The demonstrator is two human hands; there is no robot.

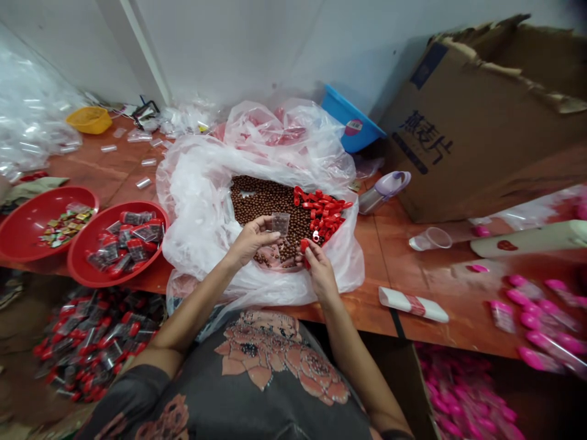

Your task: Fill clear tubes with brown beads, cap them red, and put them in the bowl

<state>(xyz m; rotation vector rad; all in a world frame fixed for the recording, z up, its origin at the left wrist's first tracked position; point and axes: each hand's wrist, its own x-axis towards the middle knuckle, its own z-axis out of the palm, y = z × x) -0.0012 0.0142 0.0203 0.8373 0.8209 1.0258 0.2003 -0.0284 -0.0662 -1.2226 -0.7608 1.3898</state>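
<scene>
Between the thumb and fingers of my left hand [255, 239] is a small clear plastic container [280, 224], held over a heap of brown beads or balls [261, 200]. My right hand [321, 269] pinches a red plastic cap [305, 245] just to the right of it, and the two parts are apart. A pile of similar red caps [323, 211] lies beyond my right hand, at the right side of the brown balls. Both heaps rest inside a white plastic bag [197, 201] spread open on the table.
Left of the bag, a red bowl [87, 269] holds filled red-capped containers; another red bowl [18, 235] holds small wrapped pieces. A blue basin [351, 119], a lilac-topped bottle [380, 192] and a large cardboard box [477, 140] stand right. Pink-capped containers [532, 311] lie far right.
</scene>
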